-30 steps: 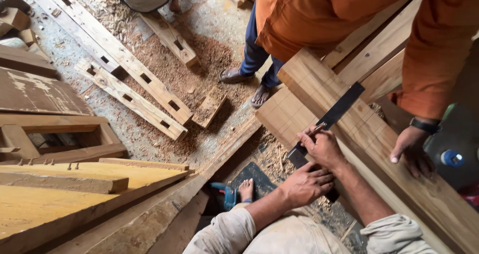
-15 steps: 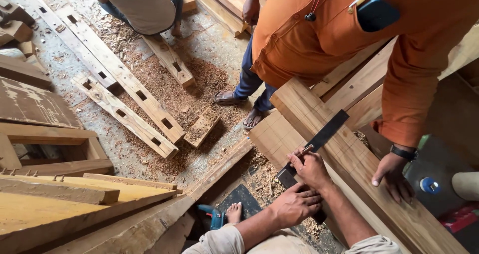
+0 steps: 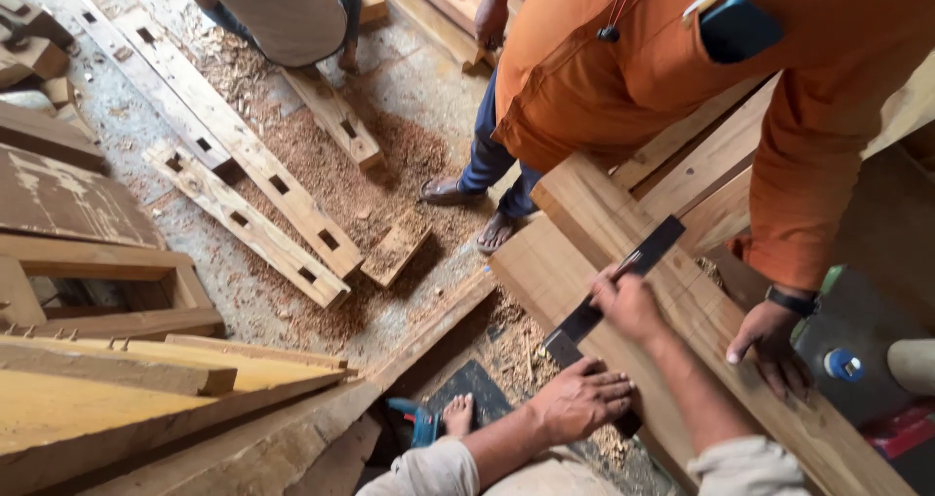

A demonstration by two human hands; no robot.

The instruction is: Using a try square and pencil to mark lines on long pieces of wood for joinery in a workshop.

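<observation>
A wide wooden plank [image 3: 584, 225] with faint drawn lines runs diagonally at the right. A dark metal try square [image 3: 658, 244] lies across it. My left hand [image 3: 581, 396] presses down on the square's thick stock at the plank's near edge. My right hand [image 3: 627, 299] holds a pencil against the blade, farther up the blade than the left hand. A person in an orange shirt [image 3: 623, 77] stands across the plank and rests a hand with a wristwatch [image 3: 767, 345] on the wood.
Several mortised wooden rails [image 3: 243, 155] lie on a floor covered in sawdust [image 3: 390, 165]. Thick yellowish beams [image 3: 127, 399] fill the lower left. A blue power drill [image 3: 414, 423] sits by my bare foot [image 3: 458, 416]. Another person [image 3: 282, 9] crouches at the top.
My right hand with the pencil has slid up along the square's blade, away from my left hand. The view shifted slightly; the other person's hand stayed on the plank.
</observation>
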